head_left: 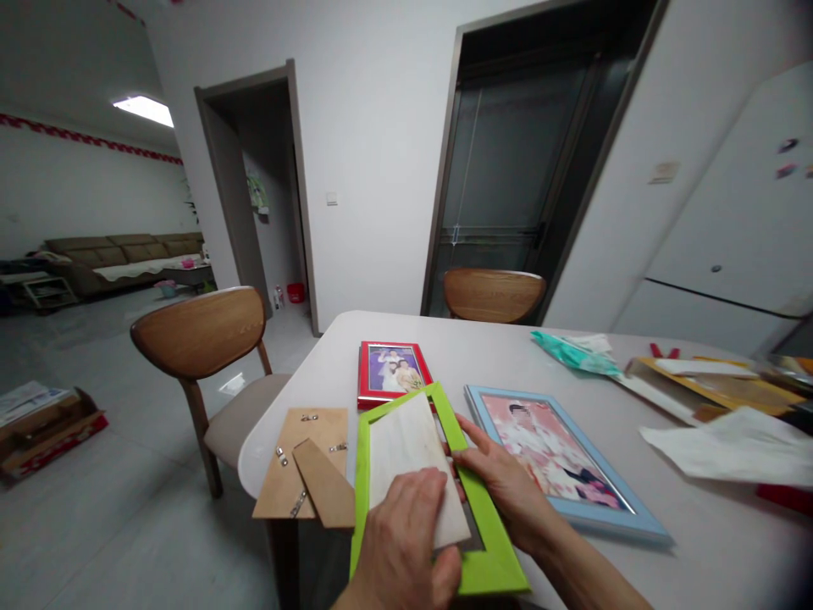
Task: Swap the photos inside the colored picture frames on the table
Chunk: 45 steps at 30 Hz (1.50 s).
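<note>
A green picture frame (492, 542) is held tilted at the table's near edge, its opening facing me. My right hand (501, 479) grips its right side, thumb on top and fingertips reaching into the opening. A white sheet (403, 457), perhaps the back of a photo, lies askew in the frame. My left hand (406, 534) is closed over the sheet's lower part, fingers together and thumb near its bottom edge. Left of the frame lies a brown backing board (270, 491) with metal clips and a stand leg (323, 483), overhanging the table edge.
A red framed photo (397, 370) lies behind the green frame, a blue framed photo (559, 449) to the right. Teal-and-white packaging (577, 352), a yellow envelope (755, 385) and white wrapping (737, 445) cover the right side. Wooden chairs (203, 330) stand around the white table (311, 373).
</note>
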### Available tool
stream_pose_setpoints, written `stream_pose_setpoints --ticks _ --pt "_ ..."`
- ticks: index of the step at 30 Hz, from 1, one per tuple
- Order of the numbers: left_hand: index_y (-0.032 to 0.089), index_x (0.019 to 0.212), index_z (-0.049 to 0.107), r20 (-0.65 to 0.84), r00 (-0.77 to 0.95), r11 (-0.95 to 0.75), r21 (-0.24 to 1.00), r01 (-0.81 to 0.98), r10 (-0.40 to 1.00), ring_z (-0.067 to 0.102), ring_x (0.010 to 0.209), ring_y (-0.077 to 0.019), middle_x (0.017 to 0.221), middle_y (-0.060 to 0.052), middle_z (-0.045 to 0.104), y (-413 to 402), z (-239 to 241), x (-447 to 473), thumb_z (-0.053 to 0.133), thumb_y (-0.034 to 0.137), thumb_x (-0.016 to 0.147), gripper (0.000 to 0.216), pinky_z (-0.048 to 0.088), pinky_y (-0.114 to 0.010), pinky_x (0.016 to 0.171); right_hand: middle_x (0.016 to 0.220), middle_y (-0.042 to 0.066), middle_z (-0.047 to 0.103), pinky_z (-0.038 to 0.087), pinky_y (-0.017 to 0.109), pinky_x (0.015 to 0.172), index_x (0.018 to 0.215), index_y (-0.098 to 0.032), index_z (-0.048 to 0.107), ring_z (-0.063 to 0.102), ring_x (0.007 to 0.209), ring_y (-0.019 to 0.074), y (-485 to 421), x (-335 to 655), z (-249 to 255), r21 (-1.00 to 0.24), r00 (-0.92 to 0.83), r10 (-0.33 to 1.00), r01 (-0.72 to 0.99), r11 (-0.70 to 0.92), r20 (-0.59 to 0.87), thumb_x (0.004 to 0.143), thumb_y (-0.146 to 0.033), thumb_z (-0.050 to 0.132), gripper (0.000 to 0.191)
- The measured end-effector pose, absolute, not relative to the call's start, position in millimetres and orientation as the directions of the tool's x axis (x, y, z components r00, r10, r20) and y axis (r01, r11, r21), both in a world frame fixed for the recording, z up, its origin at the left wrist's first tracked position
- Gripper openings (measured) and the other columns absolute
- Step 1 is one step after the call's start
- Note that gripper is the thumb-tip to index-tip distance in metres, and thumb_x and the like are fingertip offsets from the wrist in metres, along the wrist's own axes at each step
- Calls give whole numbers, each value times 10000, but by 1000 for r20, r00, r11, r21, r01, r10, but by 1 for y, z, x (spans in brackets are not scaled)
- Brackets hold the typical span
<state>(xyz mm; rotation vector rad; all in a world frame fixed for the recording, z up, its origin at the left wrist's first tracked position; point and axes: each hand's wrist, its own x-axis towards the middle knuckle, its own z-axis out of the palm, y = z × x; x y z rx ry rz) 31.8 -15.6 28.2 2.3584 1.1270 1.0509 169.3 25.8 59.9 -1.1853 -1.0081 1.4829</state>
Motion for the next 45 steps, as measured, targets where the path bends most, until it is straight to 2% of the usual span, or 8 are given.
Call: stream_pose_setpoints --ticks 6,10,17,23,28,32,37,45 --pt "152 1143 420 481 -33 -371 717 590 876 534 940 -201 1071 -86 548 -10 33 -11 399 137 677 467 475 -293 769 548 -42 531 380 213 462 1245 -135 277 513 490 118 36 183 38 -960 -2 990 247 -134 -139 670 -261 467 618" --pt "166 1152 392 350 -272 -153 820 551 897 488 1034 -235 1146 -79 510 -8 23 -51 433 229 678 480 411 -352 866 677 31 600 405 251 568 1169 -105 410 555 596 158 46 194 18 -750 47 998 662 -4 36 656 -199 410 521" --pt "116 1179 363 189 -247 -13 818 575 951 475 1067 -252 1170 -115 509 -16 -20 -81 456 303 684 537 403 -365 868 971 145 599 401 296 741 1136 -51 443 568 844 222 53 202 -6 -462 -24 988 882 92 150 686 -212 401 479" --pt "88 1205 356 160 -103 -12 592 806 982 485 1060 -244 1180 -136 498 -22 -18 -80 412 331 729 538 419 -343 850 938 143 581 394 341 766 1009 -98 547 546 861 238 48 201 -2 -331 -50 978 937 116 202 707 -242 419 358" --pt "146 1159 430 308 35 -141 328 934 951 437 1099 -265 1174 -129 496 -27 -16 -81 475 327 709 487 394 -393 884 931 103 579 420 312 726 1049 -111 526 555 752 173 44 178 7 -605 -105 967 762 228 233 712 -252 412 382" --pt "183 1212 372 345 274 -355 199 913 898 334 1179 -269 1302 -108 361 -27 -20 -69 498 139 627 600 346 -428 930 658 17 572 405 230 439 1196 -58 368 508 477 110 50 140 -1 -913 -132 989 407 -2 -61 682 -231 428 545" --pt "175 1215 377 392 380 -454 113 884 838 370 1159 -266 1268 -113 412 -16 -26 -60 382 -25 552 693 382 -463 892 497 -57 462 346 183 373 1029 -88 511 401 375 56 50 106 6 -983 -337 926 -8 -184 -171 652 -200 467 395" --pt "211 1168 449 657 71 -529 532 661 751 484 1070 -167 1147 -34 550 -14 8 -62 393 105 761 424 380 -275 919 709 11 553 417 208 464 994 -142 489 528 541 89 28 97 42 -926 -272 951 -302 -228 -145 700 -383 536 384"
